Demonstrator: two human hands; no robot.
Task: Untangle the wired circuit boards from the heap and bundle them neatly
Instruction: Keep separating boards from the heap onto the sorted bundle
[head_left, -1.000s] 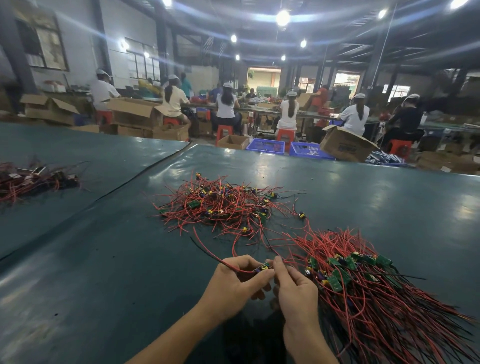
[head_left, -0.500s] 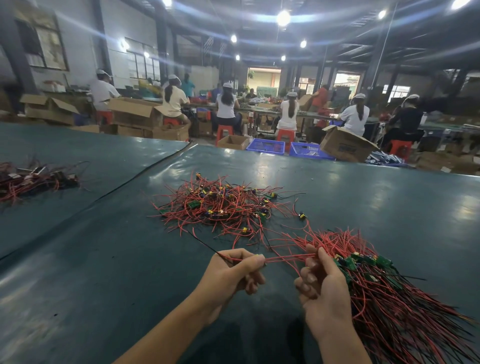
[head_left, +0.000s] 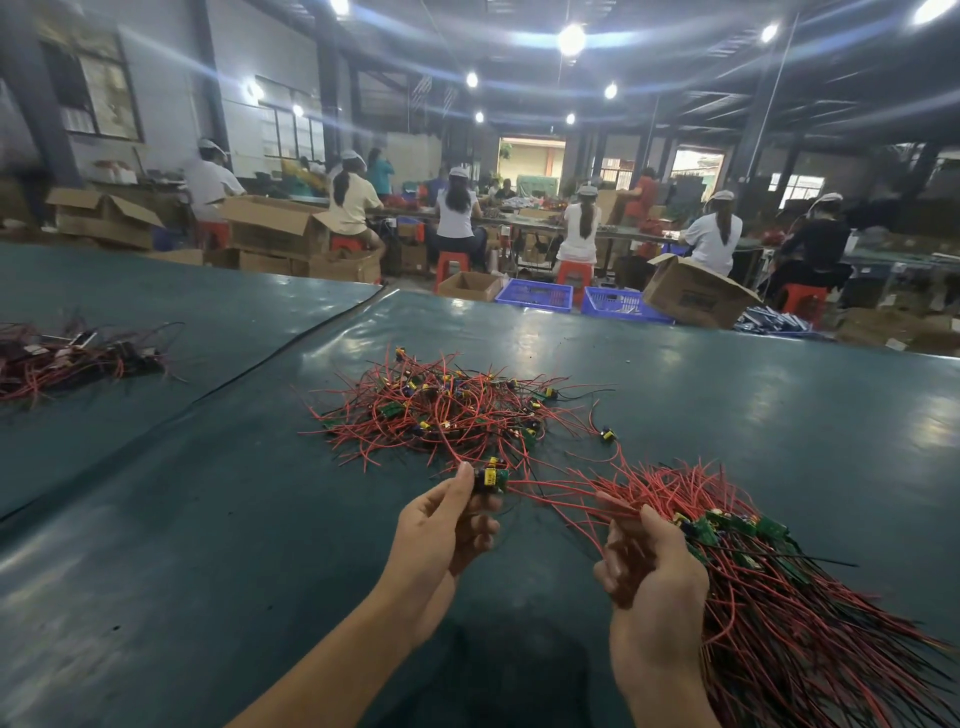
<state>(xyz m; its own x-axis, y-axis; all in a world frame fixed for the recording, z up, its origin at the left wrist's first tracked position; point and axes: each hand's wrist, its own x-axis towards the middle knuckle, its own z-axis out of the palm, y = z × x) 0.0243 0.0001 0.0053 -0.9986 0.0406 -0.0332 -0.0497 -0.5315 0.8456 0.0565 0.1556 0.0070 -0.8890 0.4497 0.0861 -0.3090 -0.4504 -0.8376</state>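
Note:
A tangled heap (head_left: 447, 410) of small green circuit boards with red and black wires lies in the middle of the dark green table (head_left: 208, 519). My left hand (head_left: 441, 530) pinches one small board (head_left: 491, 479) with a yellow part just in front of the heap. Its red wires run right to my right hand (head_left: 649, 577), whose fingers are curled round them. A sorted bundle (head_left: 779, 597) of boards and wires, laid alongside one another, lies to the right of that hand and fans toward the lower right corner.
Another pile of wired boards (head_left: 67, 358) lies far left on the neighbouring table. Beyond the table's far edge stand cardboard boxes (head_left: 696, 299) and blue crates (head_left: 535, 293). Several people sit working at benches behind.
My left hand has moved up toward the heap and now shows a board pinched in its fingers. My right hand has lowered slightly, sliding along the red wires beside the bundle.

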